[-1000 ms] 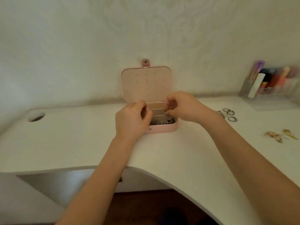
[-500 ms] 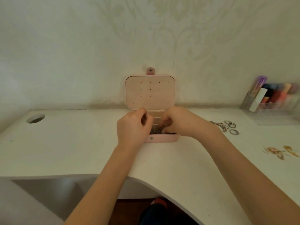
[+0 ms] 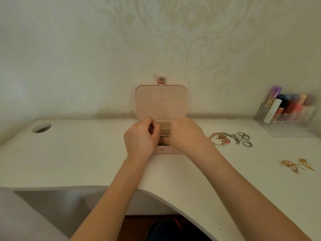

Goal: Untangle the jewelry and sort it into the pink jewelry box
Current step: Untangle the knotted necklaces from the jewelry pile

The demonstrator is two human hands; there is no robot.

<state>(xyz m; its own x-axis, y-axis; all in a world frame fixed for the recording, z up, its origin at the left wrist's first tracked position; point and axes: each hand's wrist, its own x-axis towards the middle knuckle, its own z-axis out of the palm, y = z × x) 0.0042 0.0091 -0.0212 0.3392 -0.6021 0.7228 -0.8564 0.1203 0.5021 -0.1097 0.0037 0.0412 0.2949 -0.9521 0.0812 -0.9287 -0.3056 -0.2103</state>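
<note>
Pink jewelry box sits on the white desk against the far edge, near the middle of that edge, lid upright against the wall and dotted with small holes. Beige ring rolls show between the two hands; a bit of dark tangled jewelry is visible in the front compartment.

Left hand hovers over the box's left part, fingers curled inward, thumb and forefinger tips together; whether they pinch anything, cannot tell. Right hand covers the right part, fingers curled down into the box and hidden; grasp cannot be told.

Right of the box, apart from it: a beaded bracelet tangled with a silver chain and red-and-gold pieces, then several silver rings just beside. Gold hair clips lie nearer the right edge. A clear organizer with coloured items stands at the far right corner. Round cable hole at the far left.
</note>
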